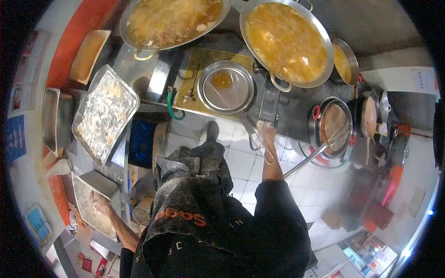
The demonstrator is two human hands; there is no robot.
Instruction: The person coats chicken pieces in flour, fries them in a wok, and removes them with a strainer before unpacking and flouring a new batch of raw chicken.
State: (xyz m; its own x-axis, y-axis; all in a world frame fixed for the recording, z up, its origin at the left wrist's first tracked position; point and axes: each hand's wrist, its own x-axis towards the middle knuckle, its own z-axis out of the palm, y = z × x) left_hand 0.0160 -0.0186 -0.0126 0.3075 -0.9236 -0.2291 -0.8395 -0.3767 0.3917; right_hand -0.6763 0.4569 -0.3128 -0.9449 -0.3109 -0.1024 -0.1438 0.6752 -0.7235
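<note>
My left hand [101, 204] reaches into a deep metal pan of pale flour [88, 208] at the lower left. Its fingers are blurred against the flour. Flour whitens the curled fingers of my right hand [266, 131], which is at the front edge of the stove. What those fingers grip, if anything, I cannot make out. Close by this hand runs the long handle [248, 124] of a mesh strainer [226, 88], which rests over a round pot. A thin wire loop [269, 160] crosses in front of my right wrist.
Two wide pans of bubbling oil [176, 21] [285, 44] stand on the stove. A floury tray [105, 116] lies at the left. At the right, a pot [311, 125] holds another strainer [334, 127], its handle jutting towards me. A green hose [170, 106] hangs at the counter edge.
</note>
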